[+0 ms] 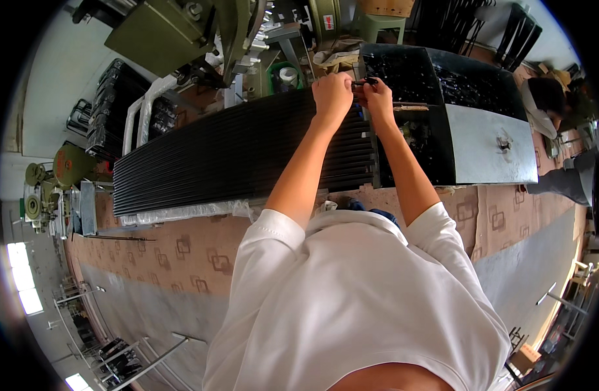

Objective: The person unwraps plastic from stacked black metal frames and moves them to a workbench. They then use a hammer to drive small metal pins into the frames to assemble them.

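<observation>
Black piece (365, 82) near tubes (228, 143), green basket (273, 79)

Workshop, pale wall (42, 124) on the left, bright windows (24, 277), carpet over part of the grey floor (143, 319).
Brown carpet (133, 257) with a linked-squares pattern runs along the near edge of the bench (466, 85); bare grey floor on its other side, metal tube frame (153, 363) standing there. Big green machine (159, 39) behind the bench's far edge, left part; another machine (73, 163) off the left end. Light green stool (382, 23) behind the far edge, white wall (557, 26) past the far right corner.
</observation>
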Available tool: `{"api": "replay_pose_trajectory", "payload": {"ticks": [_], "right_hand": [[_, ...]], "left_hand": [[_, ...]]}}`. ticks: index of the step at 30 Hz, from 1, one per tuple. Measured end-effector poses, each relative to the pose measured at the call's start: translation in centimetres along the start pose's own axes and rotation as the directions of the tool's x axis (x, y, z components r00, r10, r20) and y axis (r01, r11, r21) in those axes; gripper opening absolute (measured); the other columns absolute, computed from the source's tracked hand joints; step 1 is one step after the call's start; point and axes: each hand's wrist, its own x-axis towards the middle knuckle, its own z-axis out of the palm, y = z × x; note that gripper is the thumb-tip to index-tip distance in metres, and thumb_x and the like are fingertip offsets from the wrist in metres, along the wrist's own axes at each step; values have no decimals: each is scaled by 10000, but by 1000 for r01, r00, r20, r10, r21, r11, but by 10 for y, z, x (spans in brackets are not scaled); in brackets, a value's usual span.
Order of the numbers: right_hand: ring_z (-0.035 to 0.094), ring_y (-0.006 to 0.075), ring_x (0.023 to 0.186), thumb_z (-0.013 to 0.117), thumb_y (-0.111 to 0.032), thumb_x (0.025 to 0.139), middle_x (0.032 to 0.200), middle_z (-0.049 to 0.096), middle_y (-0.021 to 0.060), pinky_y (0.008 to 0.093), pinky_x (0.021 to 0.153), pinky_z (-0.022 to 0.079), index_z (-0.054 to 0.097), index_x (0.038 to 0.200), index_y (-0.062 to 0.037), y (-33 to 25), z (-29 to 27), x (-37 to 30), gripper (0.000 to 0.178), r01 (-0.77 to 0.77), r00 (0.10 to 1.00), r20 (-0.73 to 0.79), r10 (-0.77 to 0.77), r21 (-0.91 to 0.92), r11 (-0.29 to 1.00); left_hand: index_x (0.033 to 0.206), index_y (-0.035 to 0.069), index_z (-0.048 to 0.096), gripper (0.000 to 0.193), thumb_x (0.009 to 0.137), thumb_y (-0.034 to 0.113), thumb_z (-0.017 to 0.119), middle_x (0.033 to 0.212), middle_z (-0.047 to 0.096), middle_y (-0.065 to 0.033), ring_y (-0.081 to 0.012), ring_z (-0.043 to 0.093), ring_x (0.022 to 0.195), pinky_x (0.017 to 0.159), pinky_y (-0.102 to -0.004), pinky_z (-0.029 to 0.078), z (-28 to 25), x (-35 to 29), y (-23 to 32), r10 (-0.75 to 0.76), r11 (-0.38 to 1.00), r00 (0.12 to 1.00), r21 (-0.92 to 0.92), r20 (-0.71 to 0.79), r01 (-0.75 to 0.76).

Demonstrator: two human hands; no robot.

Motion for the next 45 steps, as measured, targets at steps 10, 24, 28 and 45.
{"api": "replay_pose_trajectory", "payload": {"ticks": [10, 24, 28, 45], "right_hand": [[596, 131, 593, 478, -26, 834, 706, 615, 73, 264, 500, 465, 555, 945, -1, 7, -3, 12, 137, 165, 986, -7, -167, -102, 981], [390, 42, 580, 504, -126, 839, 683, 488, -42, 216, 501, 316, 598, 914, -45, 7, 1, 14, 144, -28, 991, 134, 17, 80, 996], [420, 71, 634, 526, -101, 828, 722, 519, -22, 237, 588, 350, 607, 939, -21, 7, -4, 23, 159, -15, 986, 168, 12, 18, 1000], [583, 133, 768, 474, -78, 881, 841, 601, 70, 244, 652, 434, 547, 988, 31, -51, 25, 22, 170, 209, 967, 218, -134, -374, 904]], "left_hand": [[816, 123, 659, 163, 778, 105, 502, 750, 623, -112, -296, 589, 748, 670, -412, 425, 6, 4, -9, -38, 987, 999, -155, 21, 41], [886, 88, 603, 178, 738, 1, 555, 825, 594, -79, -278, 553, 822, 731, -368, 437, -79, -50, 3, 159, 987, 973, 23, -168, -158], [843, 79, 584, 201, 684, -37, 544, 798, 595, -72, -274, 552, 790, 711, -377, 427, -135, -82, -66, -5, 989, 974, 145, -226, 39], [880, 153, 622, 97, 795, 178, 584, 872, 613, -5, -225, 542, 885, 868, -407, 306, -186, -52, -248, -210, 968, 977, 146, 31, 203]]}}
